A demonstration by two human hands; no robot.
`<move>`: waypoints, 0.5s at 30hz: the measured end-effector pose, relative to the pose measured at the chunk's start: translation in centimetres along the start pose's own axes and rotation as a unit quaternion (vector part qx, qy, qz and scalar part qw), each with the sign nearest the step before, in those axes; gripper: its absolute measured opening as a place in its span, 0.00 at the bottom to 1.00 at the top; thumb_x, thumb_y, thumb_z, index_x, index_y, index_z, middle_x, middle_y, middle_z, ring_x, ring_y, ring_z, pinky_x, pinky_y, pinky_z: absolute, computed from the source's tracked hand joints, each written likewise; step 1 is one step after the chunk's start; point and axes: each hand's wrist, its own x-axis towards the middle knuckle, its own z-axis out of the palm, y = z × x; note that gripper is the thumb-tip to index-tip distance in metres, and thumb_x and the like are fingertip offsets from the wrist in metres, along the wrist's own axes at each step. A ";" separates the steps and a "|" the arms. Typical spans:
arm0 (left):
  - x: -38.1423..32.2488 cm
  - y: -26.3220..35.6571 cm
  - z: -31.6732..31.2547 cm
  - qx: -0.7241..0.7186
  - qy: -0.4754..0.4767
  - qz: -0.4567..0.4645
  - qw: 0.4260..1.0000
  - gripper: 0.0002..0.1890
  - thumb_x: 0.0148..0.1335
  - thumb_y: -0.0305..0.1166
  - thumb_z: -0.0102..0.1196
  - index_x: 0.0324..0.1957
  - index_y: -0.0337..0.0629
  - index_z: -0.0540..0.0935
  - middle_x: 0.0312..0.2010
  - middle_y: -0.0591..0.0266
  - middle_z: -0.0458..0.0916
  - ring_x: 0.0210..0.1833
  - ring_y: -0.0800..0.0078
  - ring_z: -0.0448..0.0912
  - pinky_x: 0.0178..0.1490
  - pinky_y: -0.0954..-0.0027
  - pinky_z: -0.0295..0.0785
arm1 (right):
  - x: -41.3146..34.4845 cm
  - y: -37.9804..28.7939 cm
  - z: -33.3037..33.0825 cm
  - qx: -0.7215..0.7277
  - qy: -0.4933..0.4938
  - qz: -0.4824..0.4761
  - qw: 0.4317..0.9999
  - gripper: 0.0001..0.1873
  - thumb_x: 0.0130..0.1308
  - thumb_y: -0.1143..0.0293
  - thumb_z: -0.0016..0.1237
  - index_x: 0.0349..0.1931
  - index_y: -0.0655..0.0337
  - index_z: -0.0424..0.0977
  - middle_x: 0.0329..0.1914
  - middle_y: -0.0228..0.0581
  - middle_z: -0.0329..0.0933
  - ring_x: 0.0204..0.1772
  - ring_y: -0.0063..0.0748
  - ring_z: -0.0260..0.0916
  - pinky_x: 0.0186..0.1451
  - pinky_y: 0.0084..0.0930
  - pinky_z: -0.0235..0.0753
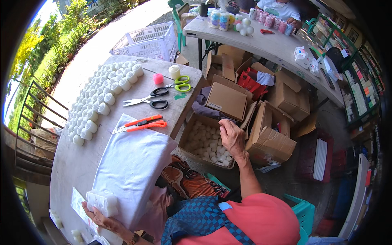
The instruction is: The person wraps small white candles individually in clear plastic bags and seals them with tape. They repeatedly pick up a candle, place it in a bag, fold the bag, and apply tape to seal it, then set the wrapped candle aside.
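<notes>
My left hand rests around a wrapped pack of white candles at the near end of a white cloth. My right hand is raised beside a cardboard box of small white candles, its fingers bent together; whether it holds anything small cannot be told. Many white cup candles stand in rows on the table. Two orange-handled box cutters lie on the cloth. Past them are black-handled scissors, green-handled scissors, a pink candle and a cream candle.
Open cardboard boxes crowd the floor at the right, under a second table bearing colourful jars. A person sits behind it. A white plastic crate stands beyond my table, and a green chair is behind me.
</notes>
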 end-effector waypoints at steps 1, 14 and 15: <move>0.0 0.7 0.4 0.003 0.000 -0.028 1.000 0.26 0.73 0.39 0.37 0.67 0.33 0.65 0.66 0.46 0.67 0.66 0.53 0.68 0.72 0.57 0.59 | 0.2 -0.5 0.0 0.009 -0.004 0.004 1.000 0.08 0.63 0.78 0.51 0.43 0.62 0.73 0.35 0.46 0.79 0.39 0.49 0.79 0.41 0.38 0.77; -1.2 3.4 0.6 -0.099 0.029 -0.134 0.986 0.25 0.71 0.29 0.41 0.69 0.32 0.64 0.62 0.44 0.70 0.61 0.61 0.72 0.66 0.66 0.65 | 11.7 -8.9 5.7 0.102 -0.003 -0.132 0.986 0.06 0.64 0.79 0.50 0.41 0.63 0.74 0.37 0.46 0.78 0.39 0.48 0.78 0.42 0.38 0.77; -1.2 3.6 0.6 -0.093 0.029 -0.134 0.986 0.25 0.71 0.29 0.41 0.69 0.32 0.64 0.62 0.44 0.70 0.61 0.61 0.72 0.66 0.66 0.65 | 12.4 -9.4 6.3 0.123 -0.023 -0.113 0.986 0.06 0.64 0.80 0.49 0.40 0.63 0.74 0.37 0.46 0.78 0.40 0.51 0.77 0.43 0.40 0.76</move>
